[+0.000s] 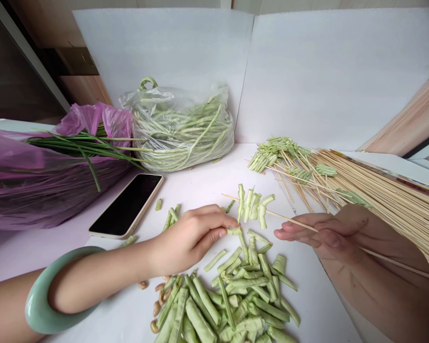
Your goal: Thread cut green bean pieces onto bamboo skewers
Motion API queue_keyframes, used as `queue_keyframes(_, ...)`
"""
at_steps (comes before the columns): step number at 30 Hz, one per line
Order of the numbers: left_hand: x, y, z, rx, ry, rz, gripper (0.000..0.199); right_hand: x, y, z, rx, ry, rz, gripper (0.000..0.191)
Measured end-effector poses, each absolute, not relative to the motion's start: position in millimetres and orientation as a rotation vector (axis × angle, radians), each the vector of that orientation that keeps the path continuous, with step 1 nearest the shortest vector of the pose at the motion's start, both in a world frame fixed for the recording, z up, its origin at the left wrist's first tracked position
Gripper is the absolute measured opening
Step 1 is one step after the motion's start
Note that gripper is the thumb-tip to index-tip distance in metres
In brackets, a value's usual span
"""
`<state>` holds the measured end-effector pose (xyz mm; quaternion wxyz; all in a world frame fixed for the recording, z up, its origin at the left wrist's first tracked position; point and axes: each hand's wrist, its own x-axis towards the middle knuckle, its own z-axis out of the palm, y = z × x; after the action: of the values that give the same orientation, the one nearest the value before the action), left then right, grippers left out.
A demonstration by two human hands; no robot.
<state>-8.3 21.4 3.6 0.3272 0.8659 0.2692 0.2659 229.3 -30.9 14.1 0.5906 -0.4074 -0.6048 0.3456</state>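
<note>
My left hand (191, 236) pinches a strip of pale green long bean (234, 230) between thumb and fingers. My right hand (325, 233) grips a thin wooden skewer (293, 221) that runs to the left across the white tabletop (128, 314). Several folded bean pieces (252, 205) sit threaded near its pointed end, just above my left fingertips. Below both hands lies a heap of cut bean pieces (229, 295). A pale green jade bangle (46, 290) circles my left forearm.
Behind stand a clear bag of long beans (180, 128) and a purple bag (89, 121) with green chives (86, 145). A black phone (127, 205) lies left. Right lie bamboo skewers (382, 195) and loaded skewers (279, 152). Small tan beans (157, 297) sit by the heap.
</note>
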Motion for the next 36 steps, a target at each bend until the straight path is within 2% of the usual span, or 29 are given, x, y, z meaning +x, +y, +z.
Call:
queue_keyframes(4, -7, 24, -2, 1.882, 0.854, 0.861, 0.017, 230, -31, 13, -0.982, -1.408, 0.772, 0.005)
queue_keyframes(11, -4, 28, -5, 1.304, 0.738, 1.009, 0.016, 231, -34, 7, -1.059, -1.568, 0.584, 0.009)
queue_keyframes(24, -5, 29, -3, 1.152, 0.654, 1.072, 0.008, 230, -36, 10, -1.1, -1.79, 0.376, 0.014)
queue_keyframes(36, -5, 28, -4, 1.121, 0.677, 1.065, 0.012, 230, -36, 8, -1.109, -1.796, 0.374, 0.013)
